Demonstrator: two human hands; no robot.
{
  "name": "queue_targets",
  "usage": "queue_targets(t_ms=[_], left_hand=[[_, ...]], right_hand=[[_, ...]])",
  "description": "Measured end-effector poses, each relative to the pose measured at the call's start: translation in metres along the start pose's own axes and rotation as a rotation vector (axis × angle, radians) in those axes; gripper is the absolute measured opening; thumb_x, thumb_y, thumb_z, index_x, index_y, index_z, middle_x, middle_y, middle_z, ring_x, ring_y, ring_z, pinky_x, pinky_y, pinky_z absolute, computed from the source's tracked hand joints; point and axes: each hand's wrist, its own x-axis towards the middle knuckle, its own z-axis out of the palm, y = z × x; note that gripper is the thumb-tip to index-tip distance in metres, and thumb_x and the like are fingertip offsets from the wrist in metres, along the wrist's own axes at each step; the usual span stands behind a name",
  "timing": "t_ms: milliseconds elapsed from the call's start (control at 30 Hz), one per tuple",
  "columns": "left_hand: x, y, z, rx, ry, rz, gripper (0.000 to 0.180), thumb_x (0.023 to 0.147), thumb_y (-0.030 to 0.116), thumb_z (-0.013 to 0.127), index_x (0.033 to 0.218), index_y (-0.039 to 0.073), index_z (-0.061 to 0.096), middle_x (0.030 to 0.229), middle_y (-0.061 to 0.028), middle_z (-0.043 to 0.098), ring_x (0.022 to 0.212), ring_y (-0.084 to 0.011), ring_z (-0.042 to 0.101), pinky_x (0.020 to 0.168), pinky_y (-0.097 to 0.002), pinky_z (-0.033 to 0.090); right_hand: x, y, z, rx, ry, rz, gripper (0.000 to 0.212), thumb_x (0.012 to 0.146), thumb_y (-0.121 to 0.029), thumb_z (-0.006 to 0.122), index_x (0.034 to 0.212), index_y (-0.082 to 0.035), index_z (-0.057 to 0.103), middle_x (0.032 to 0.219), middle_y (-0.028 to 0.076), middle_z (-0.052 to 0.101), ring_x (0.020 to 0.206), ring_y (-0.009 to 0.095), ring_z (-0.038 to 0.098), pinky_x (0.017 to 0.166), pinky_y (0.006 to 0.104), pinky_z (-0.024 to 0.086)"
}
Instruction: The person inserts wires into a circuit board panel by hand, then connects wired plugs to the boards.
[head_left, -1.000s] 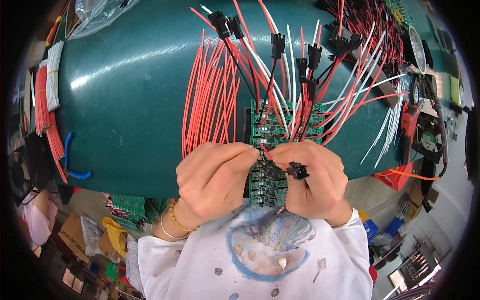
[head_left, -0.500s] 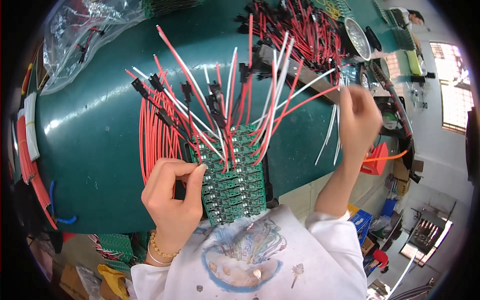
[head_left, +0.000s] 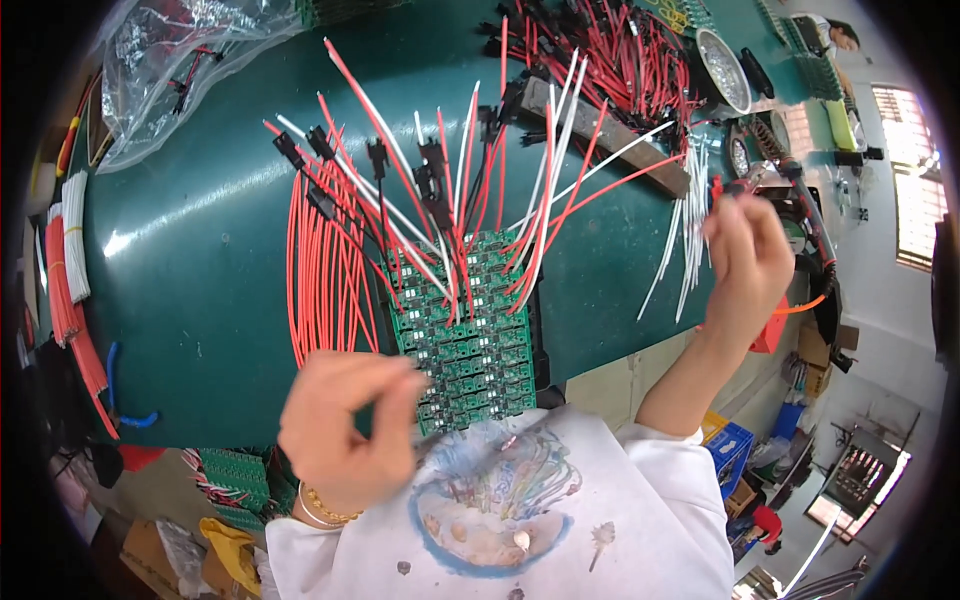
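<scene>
A green circuit-board panel (head_left: 465, 365) lies in front of me near the table's edge, with red and white wires (head_left: 550, 190) standing up from its far half. Black plug connectors (head_left: 430, 175) tip some of the leads. My left hand (head_left: 350, 425) is over the panel's near left edge, thumb and forefinger curled into a pinch; motion blurs it, and anything between the fingertips cannot be made out. Off to the right, my right hand (head_left: 750, 250) is raised beside loose white wires (head_left: 690, 230), fingers closed. Whatever they may hold is unclear against the dark items behind.
Red wires (head_left: 325, 270) lie left of the panel. A metal bar (head_left: 650, 165) lies before a heap of connector leads (head_left: 620, 80). A bowl (head_left: 722, 75) is at far right, a plastic bag (head_left: 180, 75) far left. Wire bundles (head_left: 75, 250) line the left edge.
My left hand has drawn back from the panel's left edge toward me. My right hand has moved right and slightly down, uncovering more white wires.
</scene>
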Motion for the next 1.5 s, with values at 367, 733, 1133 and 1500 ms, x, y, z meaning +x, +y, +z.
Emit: queue_targets(t_ms=[367,733,1133,1500], left_hand=[[0.000,-0.007,-0.004,-0.409,-0.358,0.016,0.020,0.064,-0.005,0.074,0.081,-0.001,0.064,0.074,-0.0127,0.063,0.062,-0.0261,0.060,0.058,-0.0324,0.047],[-0.006,-0.037,-0.006,-0.021,-0.173,0.346,0.026,0.061,-0.004,0.068,0.085,-0.007,0.062,0.078,-0.0174,0.062,0.062,-0.0285,0.059,0.052,-0.0356,0.050],[-0.007,-0.036,0.001,-0.099,-0.170,0.203,0.026,0.059,-0.014,0.068,0.083,-0.004,0.062,0.078,-0.0139,0.061,0.062,-0.0276,0.057,0.054,-0.0338,0.048],[0.004,-0.013,0.000,0.048,-0.130,-0.258,0.018,0.070,-0.012,0.068,0.082,0.000,0.060,0.073,-0.0087,0.055,0.056,-0.0180,0.049,0.052,-0.0271,0.040]], right_hand=[[-0.093,-0.027,0.070,0.156,-0.798,-0.449,0.015,0.065,-0.003,0.072,0.078,-0.010,0.068,0.071,0.002,0.065,0.055,0.018,0.058,0.046,0.0267,0.041],[-0.099,-0.010,0.094,-0.065,-0.632,-0.891,0.031,0.069,0.002,0.070,0.096,0.004,0.056,0.085,0.018,0.069,0.052,0.019,0.060,0.042,0.0257,0.041],[-0.097,-0.001,0.102,0.022,-0.574,-0.868,0.026,0.065,0.003,0.067,0.090,0.005,0.058,0.076,0.013,0.065,0.049,0.016,0.055,0.039,0.0250,0.038],[-0.061,0.026,0.019,-0.542,0.047,-0.203,0.015,0.078,-0.006,0.072,0.091,-0.002,0.068,0.076,0.008,0.066,0.056,0.016,0.054,0.054,0.0269,0.043]])
